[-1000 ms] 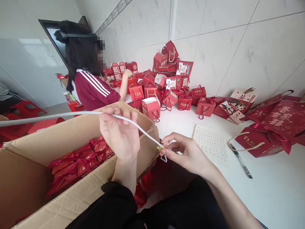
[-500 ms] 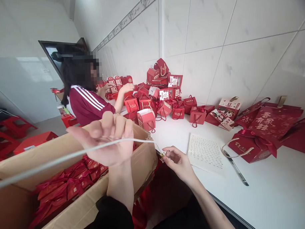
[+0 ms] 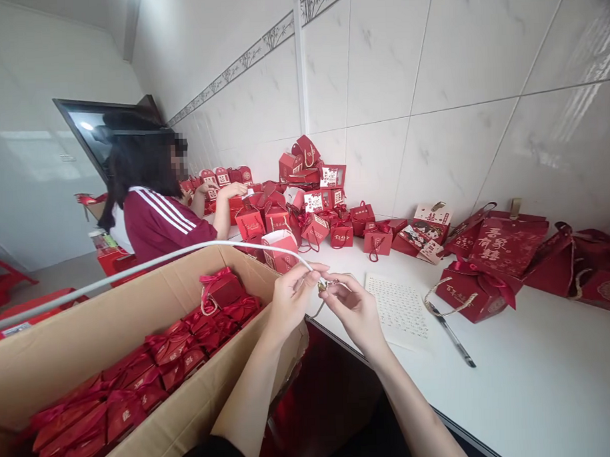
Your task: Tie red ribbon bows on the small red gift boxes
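Observation:
A white cord (image 3: 215, 244) arcs in from the left, over the carton, to both hands above the table's front edge. My left hand (image 3: 290, 299) is closed, its thumb and fingers pinching the cord near its end. Close beside it, my right hand (image 3: 357, 315) pinches a small gold-coloured metal piece (image 3: 322, 286). The fingertips nearly meet, and fingers partly cover the piece, so I cannot tell exactly how cord and metal join. Below and left of my left hand is an open cardboard carton (image 3: 186, 419) holding several red gift boxes (image 3: 126, 415) with ribbons.
Many red gift boxes (image 3: 280, 249) are heaped along the wall. On the white table (image 3: 540, 367) lie a handwritten sheet (image 3: 396, 308), a pen (image 3: 453, 336) and a ribboned box (image 3: 460, 290). A co-worker in a maroon shirt (image 3: 159, 223) handles boxes at the far left end.
My left hand was raised with its palm open behind the cord; it has come down to the right and closed on the cord beside my right hand. The view has shifted slightly.

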Demonstrator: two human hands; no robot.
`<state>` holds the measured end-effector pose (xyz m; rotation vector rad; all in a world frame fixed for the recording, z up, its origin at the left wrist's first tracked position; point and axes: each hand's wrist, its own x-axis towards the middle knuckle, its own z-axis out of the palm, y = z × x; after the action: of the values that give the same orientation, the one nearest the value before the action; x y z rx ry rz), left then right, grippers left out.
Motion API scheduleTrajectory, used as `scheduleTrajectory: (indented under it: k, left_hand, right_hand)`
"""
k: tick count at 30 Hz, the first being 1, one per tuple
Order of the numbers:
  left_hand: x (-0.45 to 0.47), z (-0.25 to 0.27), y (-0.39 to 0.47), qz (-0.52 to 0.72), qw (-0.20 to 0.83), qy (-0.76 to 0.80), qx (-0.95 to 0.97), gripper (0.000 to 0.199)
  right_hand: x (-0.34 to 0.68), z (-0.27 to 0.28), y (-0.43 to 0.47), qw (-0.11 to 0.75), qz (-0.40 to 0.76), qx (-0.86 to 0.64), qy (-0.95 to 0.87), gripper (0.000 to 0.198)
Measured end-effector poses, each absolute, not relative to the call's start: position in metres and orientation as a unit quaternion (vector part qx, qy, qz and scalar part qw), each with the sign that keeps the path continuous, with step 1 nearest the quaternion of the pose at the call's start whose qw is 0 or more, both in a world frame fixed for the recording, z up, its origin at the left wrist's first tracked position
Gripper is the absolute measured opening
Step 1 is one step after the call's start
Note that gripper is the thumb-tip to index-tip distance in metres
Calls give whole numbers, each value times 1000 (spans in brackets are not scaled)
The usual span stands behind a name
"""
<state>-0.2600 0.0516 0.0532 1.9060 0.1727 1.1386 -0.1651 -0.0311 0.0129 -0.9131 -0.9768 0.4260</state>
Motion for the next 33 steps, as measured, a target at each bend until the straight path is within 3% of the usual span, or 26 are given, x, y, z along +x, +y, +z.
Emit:
scheduleTrajectory:
  k: [6, 14, 20, 28, 33]
  left_hand:
    - [-261, 52, 68, 510, 489, 69, 704, 29]
    - [-264, 66, 71, 572, 568, 51, 590, 27]
    - [-258, 70, 76, 551, 634, 52, 540, 32]
    - [-253, 37, 65, 573, 627, 57, 526, 35]
    - [-267, 30, 68, 409, 702, 4, 583, 60]
  right_hand:
    - [-171, 8, -24, 755, 308, -349, -461, 29]
    - [-187, -4, -9, 753, 341, -342, -448, 28]
    - [-183, -5, -10, 752, 339, -364, -431, 38]
    - [-163, 14, 1, 772, 240, -406, -427, 35]
    - [-155, 33, 10, 766, 222, -407, -445, 33]
